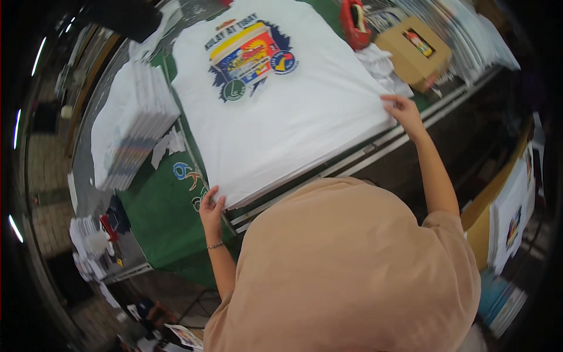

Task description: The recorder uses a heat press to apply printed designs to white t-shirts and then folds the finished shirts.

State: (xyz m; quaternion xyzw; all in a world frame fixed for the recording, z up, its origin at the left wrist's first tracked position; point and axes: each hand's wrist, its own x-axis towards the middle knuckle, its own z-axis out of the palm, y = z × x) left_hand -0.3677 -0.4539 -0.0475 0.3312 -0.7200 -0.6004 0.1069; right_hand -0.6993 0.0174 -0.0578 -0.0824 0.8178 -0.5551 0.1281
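A white T-shirt (293,111) lies spread flat on top of a pile on the table, its hem toward me. A colourful print with a paint-bucket shape (249,56) covers its upper part. At the near left corner of the hem, my left hand (212,212) has thumb and forefinger closed on the edge of the cloth. My right hand (406,114) pinches the hem's right corner between thumb and fingers. Between the two hands the hem runs nearly straight. A bracelet (215,245) circles my left wrist.
Left of the shirt stands a stack of folded white shirts (138,117). Green cloth (158,217) covers part of the table. At the far right are a brown cardboard box (404,44), a red object (355,26) and plastic-wrapped stacks (463,29). A metal rail (352,155) edges the table.
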